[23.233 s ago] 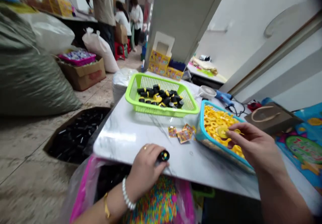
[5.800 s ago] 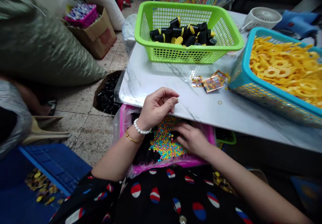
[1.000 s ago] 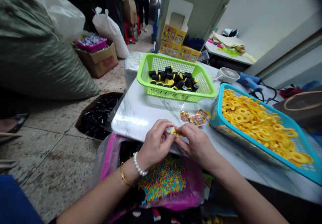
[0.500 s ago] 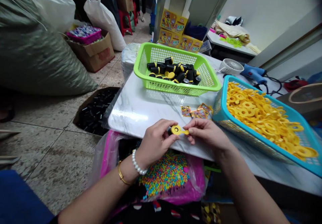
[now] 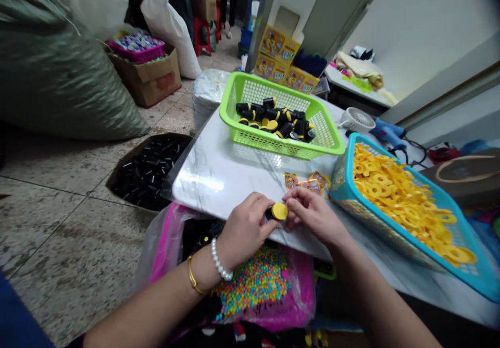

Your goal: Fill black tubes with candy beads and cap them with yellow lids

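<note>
So the left hand (image 5: 248, 228) is pinching a black container (image 5: 278, 212) between thumb and fingers, and its round yellow top is turned toward the camera. It's up over the front edge of the tabletop (image 5: 211, 181). The right hand (image 5: 314, 218) is right beside that yellow top with its fingers curled in toward the thumb, but I honestly can't tell if it's gripping anything or touching the container

Just past the hands there are a few colourful sachets (image 5: 291, 180) lying flat. Behind those is a green basket (image 5: 269, 140) with a loose pile of black and yellow pieces (image 5: 283, 116) in it. Over to the right sits a blue basket (image 5: 349, 176) loaded with yellow ring pieces (image 5: 378, 176), and a small white fan (image 5: 357, 120) and a blue tool (image 5: 390, 132) are behind it. Some yellow boxes (image 5: 269, 59) are stacked up past the green basket

Below the tabletop's front edge there's a pink bin (image 5: 166, 238) lined with clear plastic, with tiny multicoloured beads (image 5: 258, 280) and black stuff inside. A carton full of black pieces (image 5: 146, 171) is down on the floor to the left, near the corner
</note>
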### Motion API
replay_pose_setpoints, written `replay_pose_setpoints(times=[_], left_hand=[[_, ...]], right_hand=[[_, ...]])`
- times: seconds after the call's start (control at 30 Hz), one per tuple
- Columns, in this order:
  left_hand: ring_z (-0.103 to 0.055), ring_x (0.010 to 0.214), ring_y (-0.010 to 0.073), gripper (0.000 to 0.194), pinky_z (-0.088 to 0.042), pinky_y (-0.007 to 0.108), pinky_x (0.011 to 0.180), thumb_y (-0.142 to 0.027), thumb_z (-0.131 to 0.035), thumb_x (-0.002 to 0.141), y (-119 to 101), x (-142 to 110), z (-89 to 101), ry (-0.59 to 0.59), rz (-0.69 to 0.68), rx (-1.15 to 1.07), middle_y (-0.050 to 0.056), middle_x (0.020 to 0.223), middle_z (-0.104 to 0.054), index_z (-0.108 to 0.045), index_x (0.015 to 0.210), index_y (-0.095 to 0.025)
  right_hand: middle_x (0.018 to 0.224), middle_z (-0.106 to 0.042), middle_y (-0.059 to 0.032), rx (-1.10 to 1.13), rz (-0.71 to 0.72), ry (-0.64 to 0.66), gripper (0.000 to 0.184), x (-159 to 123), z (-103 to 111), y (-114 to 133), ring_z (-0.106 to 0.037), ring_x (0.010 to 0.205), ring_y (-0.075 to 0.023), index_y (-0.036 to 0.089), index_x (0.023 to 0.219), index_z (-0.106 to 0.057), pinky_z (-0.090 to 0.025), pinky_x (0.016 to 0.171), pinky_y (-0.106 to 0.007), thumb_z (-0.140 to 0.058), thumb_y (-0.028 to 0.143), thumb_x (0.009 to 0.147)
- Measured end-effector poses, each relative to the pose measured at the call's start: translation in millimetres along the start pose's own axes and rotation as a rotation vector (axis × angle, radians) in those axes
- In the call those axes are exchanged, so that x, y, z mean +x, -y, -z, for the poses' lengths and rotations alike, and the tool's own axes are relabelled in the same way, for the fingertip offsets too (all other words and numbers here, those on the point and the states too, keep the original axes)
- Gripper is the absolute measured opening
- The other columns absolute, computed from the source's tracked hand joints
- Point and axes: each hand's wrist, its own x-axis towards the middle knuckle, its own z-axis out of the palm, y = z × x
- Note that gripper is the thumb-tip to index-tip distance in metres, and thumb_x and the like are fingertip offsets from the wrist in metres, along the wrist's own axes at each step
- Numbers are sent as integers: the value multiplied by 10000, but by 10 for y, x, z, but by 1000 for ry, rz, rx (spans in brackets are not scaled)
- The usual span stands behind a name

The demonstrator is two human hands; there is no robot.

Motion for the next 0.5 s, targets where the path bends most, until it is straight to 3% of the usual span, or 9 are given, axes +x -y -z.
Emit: replay_pose_setpoints(times=[0.1, 0.2, 0.27, 0.33, 0.37, 0.43, 0.5], left_hand=[[-591, 874, 189, 321, -544, 351, 785, -84, -647, 792, 7, -32, -12, -62, -7, 12, 71, 1012, -593, -561, 1092, -161], [-575, 697, 137, 512, -560, 324, 705, -48, -665, 744, 26, -56, -32, -74, 38, 26, 60, 1028, -578, -488, 1209, -169], [-555, 632, 117, 604, -560, 312, 666, -48, -685, 722, 49, -68, -40, -69, 33, 45, 47, 1004, -575, -448, 1263, -177], [-559, 631, 122, 559, -553, 304, 646, -83, -684, 744, 72, -76, -41, -67, -12, 69, 34, 951, -579, -464, 1247, -183], [-561, 634, 125, 492, -547, 296, 632, -108, -668, 771, 81, -76, -38, -67, -39, 77, 29, 918, -579, -485, 1221, -184], [-567, 639, 130, 349, -532, 276, 600, -162, -621, 829, 90, -69, -30, -66, -79, 76, 24, 864, -578, -526, 1164, -182], [-570, 632, 125, 254, -512, 249, 562, -200, -584, 863, 89, -54, -14, -46, -101, 51, 24, 834, -579, -560, 1114, -176]], right_hand=[[917, -632, -46, -392, 248, -83, 292, -59, -7, 156, -629, 683, -142, 191, 989, -555, -506, 561, -260, -684, 330, 767], [800, -641, -27, -741, 463, -99, 137, 56, 48, 428, -614, 707, -155, 191, 931, -622, -500, 636, -280, -633, 219, 797], [828, -658, -50, -856, 567, -317, 138, 230, 145, 667, -614, 715, -167, 180, 947, -636, -502, 686, -310, -619, 232, 821], [957, -675, -98, -881, 642, -576, 238, 397, 300, 898, -630, 750, -181, 163, 1036, -635, -506, 738, -337, -634, 283, 831], [1015, -677, -110, -866, 664, -638, 306, 455, 400, 984, -640, 757, -181, 160, 1097, -626, -509, 750, -339, -646, 309, 831], [1014, -700, -85, -822, 656, -648, 345, 492, 646, 1060, -657, 734, -167, 180, 1148, -628, -516, 739, -322, -637, 349, 847], [864, -722, -33, -850, 573, -631, 243, 434, 954, 995, -658, 674, -151, 207, 1059, -682, -515, 687, -299, -596, 343, 877]])
